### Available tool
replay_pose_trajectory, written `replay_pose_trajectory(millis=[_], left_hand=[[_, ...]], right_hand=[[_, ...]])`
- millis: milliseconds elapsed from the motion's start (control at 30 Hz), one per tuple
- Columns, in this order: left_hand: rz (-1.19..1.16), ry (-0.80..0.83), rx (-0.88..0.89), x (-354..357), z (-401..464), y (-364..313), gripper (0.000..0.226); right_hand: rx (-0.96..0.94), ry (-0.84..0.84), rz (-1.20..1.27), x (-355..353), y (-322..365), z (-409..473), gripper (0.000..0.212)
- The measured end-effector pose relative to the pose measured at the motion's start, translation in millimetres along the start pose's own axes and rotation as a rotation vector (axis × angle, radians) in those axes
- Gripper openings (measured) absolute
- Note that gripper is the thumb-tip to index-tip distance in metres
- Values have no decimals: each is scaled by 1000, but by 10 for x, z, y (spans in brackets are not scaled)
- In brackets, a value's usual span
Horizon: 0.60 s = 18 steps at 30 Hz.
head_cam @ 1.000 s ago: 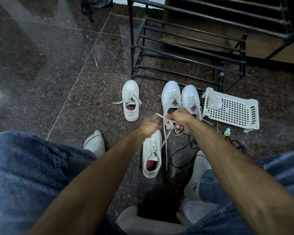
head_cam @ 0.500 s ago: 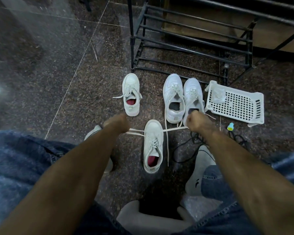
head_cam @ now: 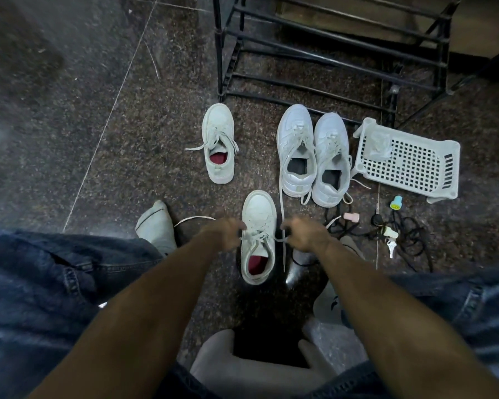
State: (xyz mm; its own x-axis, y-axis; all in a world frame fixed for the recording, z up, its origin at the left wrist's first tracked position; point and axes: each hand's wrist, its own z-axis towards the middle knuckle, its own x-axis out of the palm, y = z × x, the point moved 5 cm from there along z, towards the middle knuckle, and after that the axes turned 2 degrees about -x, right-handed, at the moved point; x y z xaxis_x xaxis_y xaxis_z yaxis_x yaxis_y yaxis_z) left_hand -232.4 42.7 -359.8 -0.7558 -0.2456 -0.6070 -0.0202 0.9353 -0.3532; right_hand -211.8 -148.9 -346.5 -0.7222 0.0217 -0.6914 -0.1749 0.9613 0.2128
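Note:
A white sneaker with a red insole [head_cam: 258, 214] stands on the dark stone floor between my knees, toe pointing away. My left hand [head_cam: 224, 233] is at its left side, fingers curled on a shoelace whose loose end [head_cam: 196, 218] trails left across the floor. Across the lacing, my right hand [head_cam: 304, 233] pinches the other lace, and that end [head_cam: 283, 254] hangs down beside the shoe. Both hands are blurred by motion and sit close to the eyelets.
The matching sneaker [head_cam: 219, 145] lies further off to the left. A pair of white sneakers [head_cam: 313, 156] stands beside a white plastic basket [head_cam: 406, 162]. Behind them is a black metal shoe rack [head_cam: 314, 53]. Black cables and small plugs [head_cam: 386, 230] lie at right. My socked foot [head_cam: 156, 226] rests at left.
My hands went from crossed together above the shoe, to pulled wide apart with the laces taut, and now have come back in close to the lacing.

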Motion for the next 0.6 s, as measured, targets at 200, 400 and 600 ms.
replay_pose_trajectory(millis=[200, 400, 600], left_hand=[[-35, -204, -142, 248, -21, -43, 28], [-168, -149, -160, 195, -16, 110, 21], [-464, 141, -176, 10, 47, 423, 17]], right_hand=[[22, -78, 104, 235, 249, -16, 17], [33, 62, 224, 180, 15, -33, 18], [80, 147, 493, -78, -236, -78, 13]])
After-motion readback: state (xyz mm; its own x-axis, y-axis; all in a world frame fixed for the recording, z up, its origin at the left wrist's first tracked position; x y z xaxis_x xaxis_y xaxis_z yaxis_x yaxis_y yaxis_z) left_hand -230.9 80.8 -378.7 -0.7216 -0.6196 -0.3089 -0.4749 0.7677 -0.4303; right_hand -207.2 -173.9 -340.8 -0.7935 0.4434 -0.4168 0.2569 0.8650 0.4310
